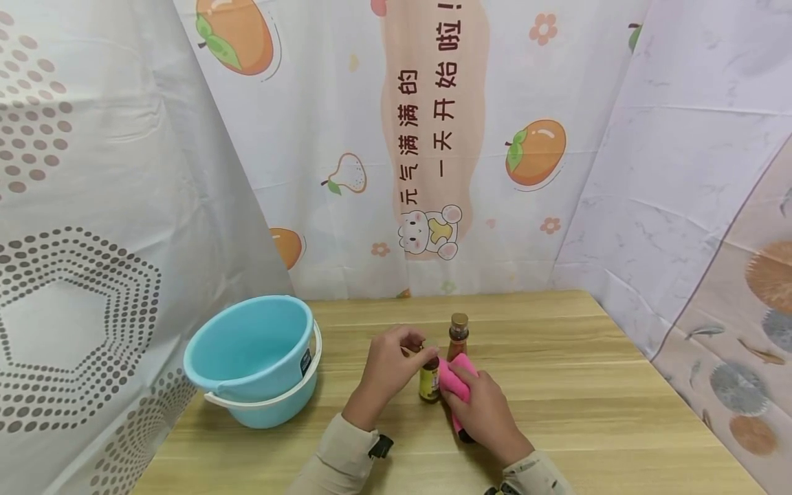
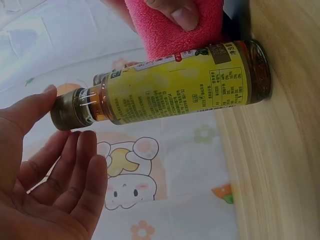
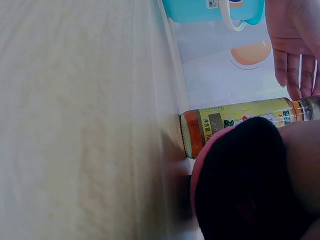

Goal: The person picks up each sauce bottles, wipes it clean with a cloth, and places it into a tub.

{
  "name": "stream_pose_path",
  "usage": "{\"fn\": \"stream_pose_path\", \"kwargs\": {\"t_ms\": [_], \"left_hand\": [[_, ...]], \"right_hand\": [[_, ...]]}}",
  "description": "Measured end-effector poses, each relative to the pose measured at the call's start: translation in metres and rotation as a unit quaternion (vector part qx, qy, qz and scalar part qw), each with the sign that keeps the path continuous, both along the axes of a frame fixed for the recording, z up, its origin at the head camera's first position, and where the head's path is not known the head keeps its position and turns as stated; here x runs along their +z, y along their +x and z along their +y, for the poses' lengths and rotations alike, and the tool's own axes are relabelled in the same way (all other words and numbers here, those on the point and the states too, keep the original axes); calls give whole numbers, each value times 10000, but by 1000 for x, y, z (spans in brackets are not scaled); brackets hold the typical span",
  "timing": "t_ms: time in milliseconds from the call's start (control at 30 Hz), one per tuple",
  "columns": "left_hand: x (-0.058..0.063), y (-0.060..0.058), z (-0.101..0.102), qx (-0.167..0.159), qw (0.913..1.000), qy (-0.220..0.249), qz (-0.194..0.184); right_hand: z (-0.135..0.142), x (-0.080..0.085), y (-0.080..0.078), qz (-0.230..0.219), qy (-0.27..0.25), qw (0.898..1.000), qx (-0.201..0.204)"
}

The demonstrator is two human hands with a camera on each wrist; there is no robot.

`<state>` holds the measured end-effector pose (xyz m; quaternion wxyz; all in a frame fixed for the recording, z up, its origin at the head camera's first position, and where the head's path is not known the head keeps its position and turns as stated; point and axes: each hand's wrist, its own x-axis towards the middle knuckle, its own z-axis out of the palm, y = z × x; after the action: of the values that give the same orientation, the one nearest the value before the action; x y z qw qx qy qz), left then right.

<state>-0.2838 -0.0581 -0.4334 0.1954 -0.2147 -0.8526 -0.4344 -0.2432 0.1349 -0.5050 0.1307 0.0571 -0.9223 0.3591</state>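
Note:
A small glass bottle [image 1: 429,386] with a yellow label and dark cap stands upright on the wooden table. My left hand [image 1: 390,359] pinches its cap [image 2: 70,110] between thumb and fingertips; the other fingers spread loosely below the cap in the left wrist view. My right hand [image 1: 489,411] grips a fluffy pink cloth [image 1: 455,383] that has a black part [image 3: 240,175]. The cloth is right against the bottle's side, a thumb pressing on it in the left wrist view. Just behind stands a second bottle [image 1: 458,338], reddish-brown with a golden-brown cap, its lower part hidden by the cloth.
Two stacked light-blue buckets [image 1: 247,350] with a white handle stand on the left of the table [image 1: 594,385]. Printed curtains [image 1: 346,103] hang behind the table and at both sides.

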Motion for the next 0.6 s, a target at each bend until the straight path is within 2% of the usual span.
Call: {"fn": "stream_pose_path", "kwargs": {"t_ms": [200, 600], "left_hand": [[1, 0, 0, -68, 10000, 3, -50], [1, 0, -2, -171, 9998, -85, 52]], "right_hand": [[0, 1, -1, -48, -37, 10000, -46], [1, 4, 0, 253, -301, 9992, -48]]}}
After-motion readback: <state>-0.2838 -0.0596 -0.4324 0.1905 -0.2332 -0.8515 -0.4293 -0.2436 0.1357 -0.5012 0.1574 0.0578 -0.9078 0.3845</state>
